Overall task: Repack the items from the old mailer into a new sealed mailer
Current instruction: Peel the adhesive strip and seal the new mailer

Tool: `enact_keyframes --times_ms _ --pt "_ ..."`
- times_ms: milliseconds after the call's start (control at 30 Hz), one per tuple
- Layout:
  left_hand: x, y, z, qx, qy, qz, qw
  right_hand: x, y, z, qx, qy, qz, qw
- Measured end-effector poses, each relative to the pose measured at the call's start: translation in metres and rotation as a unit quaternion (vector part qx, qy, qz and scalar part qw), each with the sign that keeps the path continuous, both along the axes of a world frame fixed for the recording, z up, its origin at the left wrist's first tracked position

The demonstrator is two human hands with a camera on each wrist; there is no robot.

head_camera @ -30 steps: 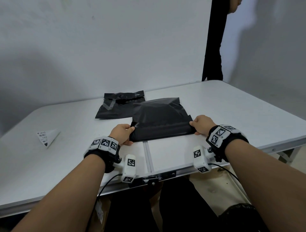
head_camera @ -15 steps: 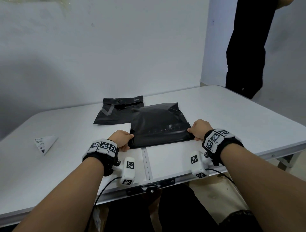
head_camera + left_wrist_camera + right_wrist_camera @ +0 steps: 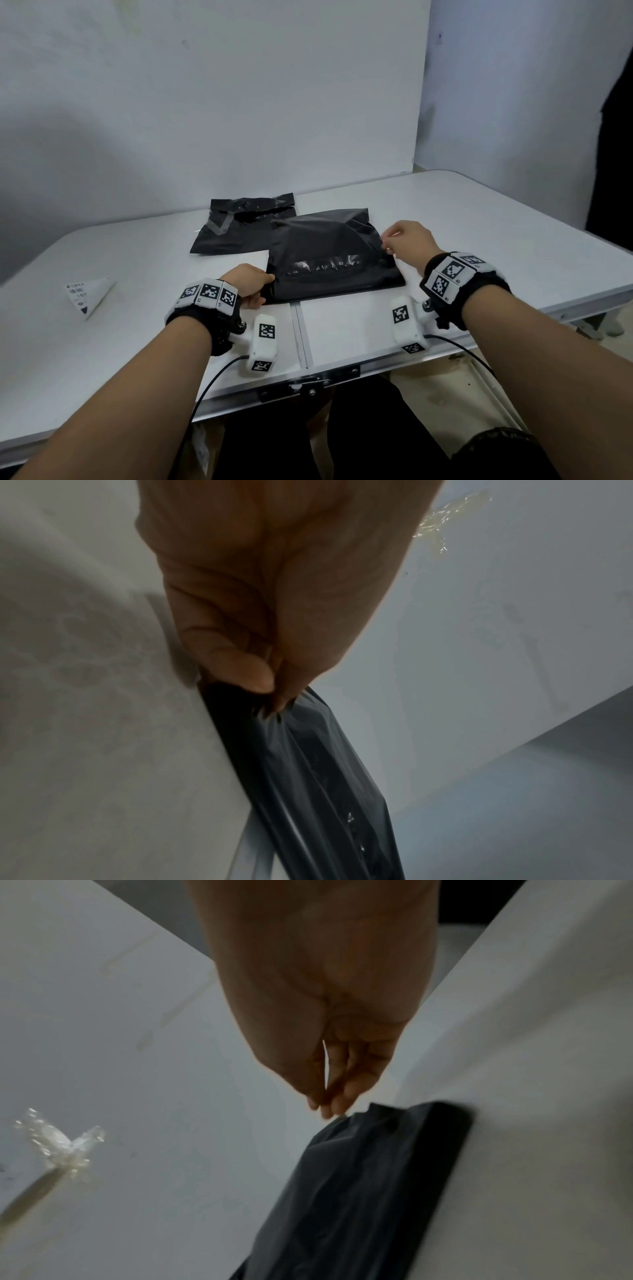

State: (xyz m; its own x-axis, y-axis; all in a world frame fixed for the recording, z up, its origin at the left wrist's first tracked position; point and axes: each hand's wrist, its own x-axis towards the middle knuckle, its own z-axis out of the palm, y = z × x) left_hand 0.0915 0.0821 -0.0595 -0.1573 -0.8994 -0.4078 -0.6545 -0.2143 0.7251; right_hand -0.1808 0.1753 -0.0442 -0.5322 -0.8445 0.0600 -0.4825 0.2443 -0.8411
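The new black mailer (image 3: pixel 329 253) lies flat on the white table (image 3: pixel 479 222) in front of me, with a glossy strip across its near part. My left hand (image 3: pixel 269 281) pinches its near-left corner between thumb and fingers (image 3: pixel 260 677), and the black film (image 3: pixel 308 777) bunches there. My right hand (image 3: pixel 385 245) is at the mailer's right edge, farther back. Its fingertips (image 3: pixel 325 1107) are drawn together on a raised bit of the film (image 3: pixel 369 1177). The old mailer (image 3: pixel 239 226), black with a torn top, lies behind to the left, partly under the new one.
A folded white paper label (image 3: pixel 87 294) lies at the table's left. A person in black (image 3: pixel 616 154) stands at the far right edge. The table's centre seam (image 3: pixel 301 329) runs toward me. A white wall is close behind the table.
My right hand left the mailer's near-right corner and moved back along its right edge. The left hand kept its hold. The person in black moved farther right in view.
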Motion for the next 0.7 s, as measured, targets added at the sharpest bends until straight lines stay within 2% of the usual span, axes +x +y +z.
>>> enact_keyframes --times_ms 67,133,233,400,600,700 --pt "0.0 -0.001 0.0 -0.001 -0.003 -0.001 1.0 0.024 -0.006 0.008 0.01 -0.13 0.08 0.988" --pt "-0.001 -0.002 -0.001 0.0 -0.007 -0.003 1.0 0.048 -0.012 0.008 0.054 -0.249 0.159 0.954" --pt "-0.001 -0.002 0.0 0.005 -0.017 0.002 1.0 0.069 -0.019 -0.004 0.101 -0.342 0.204 0.912" --pt "-0.002 -0.005 0.002 0.014 -0.029 0.006 0.999 0.058 -0.016 -0.017 0.062 -0.459 0.127 0.877" --pt "-0.002 -0.004 0.009 0.016 -0.035 0.008 0.999 0.024 -0.002 -0.019 0.0 -0.517 0.025 0.856" --pt "-0.005 -0.003 0.014 -0.044 -0.073 -0.029 0.996 0.022 0.003 -0.02 -0.018 -0.518 0.018 0.855"
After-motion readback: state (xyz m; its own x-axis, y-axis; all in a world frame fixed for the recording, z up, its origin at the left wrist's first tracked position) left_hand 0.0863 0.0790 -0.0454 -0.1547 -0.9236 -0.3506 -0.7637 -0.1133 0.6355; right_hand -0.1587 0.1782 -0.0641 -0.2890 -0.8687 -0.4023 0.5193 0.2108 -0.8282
